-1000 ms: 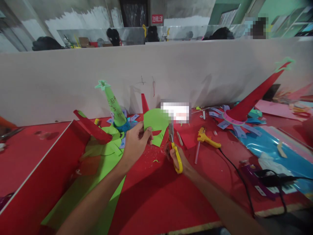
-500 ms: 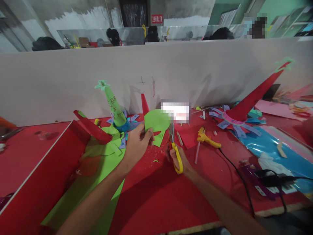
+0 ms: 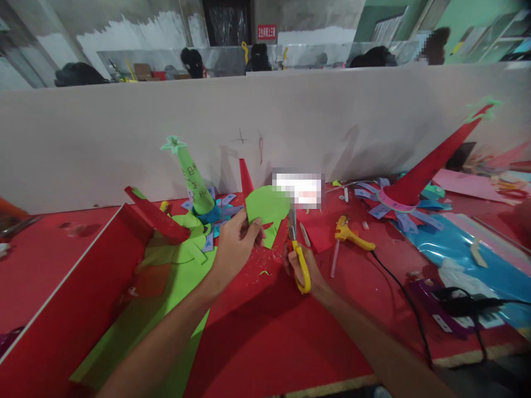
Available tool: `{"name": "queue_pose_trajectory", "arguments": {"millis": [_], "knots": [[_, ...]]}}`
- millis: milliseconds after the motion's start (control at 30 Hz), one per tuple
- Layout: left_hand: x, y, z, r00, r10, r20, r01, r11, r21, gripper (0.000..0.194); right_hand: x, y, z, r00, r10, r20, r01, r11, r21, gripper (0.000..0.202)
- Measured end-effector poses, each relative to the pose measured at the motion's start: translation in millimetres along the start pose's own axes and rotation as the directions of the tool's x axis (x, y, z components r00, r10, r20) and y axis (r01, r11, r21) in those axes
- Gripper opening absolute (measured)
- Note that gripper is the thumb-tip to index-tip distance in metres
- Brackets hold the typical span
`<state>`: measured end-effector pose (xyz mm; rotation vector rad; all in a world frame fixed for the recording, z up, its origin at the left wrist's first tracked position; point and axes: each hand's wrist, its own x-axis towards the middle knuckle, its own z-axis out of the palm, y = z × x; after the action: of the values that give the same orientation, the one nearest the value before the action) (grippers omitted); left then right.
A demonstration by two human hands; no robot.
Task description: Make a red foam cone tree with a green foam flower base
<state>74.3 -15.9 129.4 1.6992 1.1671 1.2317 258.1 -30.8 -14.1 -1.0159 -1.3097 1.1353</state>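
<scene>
My left hand [image 3: 240, 232] pinches the left edge of a rounded green paper piece [image 3: 269, 205], held up above the red table. In my right hand [image 3: 305, 264] is a pair of yellow-handled scissors [image 3: 302, 265], its blades pointing up beside the right edge of the green piece. A blurred patch covers part of that edge and the blade tips, so I cannot tell whether they touch. Behind the green piece stands a narrow red paper cone [image 3: 245, 176]. A tiny green scrap [image 3: 264, 272] lies on the table below my hands.
A yellow glue gun [image 3: 352, 236] with a black cord lies to the right. A green paper cone [image 3: 194, 182] and a tall red cone [image 3: 435, 160] stand on either side. Green sheets [image 3: 166, 326] and a red board [image 3: 83, 293] lie left. A pale partition [image 3: 136, 121] rises behind.
My left hand has shifted very slightly right along with the green paper. The scissors and my right hand hardly differ. A person beyond the partition has moved slightly.
</scene>
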Motion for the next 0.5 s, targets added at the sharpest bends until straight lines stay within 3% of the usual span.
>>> {"name": "queue_pose_trajectory", "arguments": {"millis": [367,500], "knots": [[4.7,2.2,-7.7,0.997,0.038,-0.072,-0.038,0.999,0.004,0.028,0.9,-7.0,4.7,0.994,0.109,-0.030,-0.107,0.992,0.074,0.055],[7.6,2.7,-11.1,0.998,0.018,-0.057,-0.025,0.993,-0.114,0.016,1.3,-6.8,6.1,0.991,0.130,-0.039,-0.125,0.987,0.100,0.059]]}}
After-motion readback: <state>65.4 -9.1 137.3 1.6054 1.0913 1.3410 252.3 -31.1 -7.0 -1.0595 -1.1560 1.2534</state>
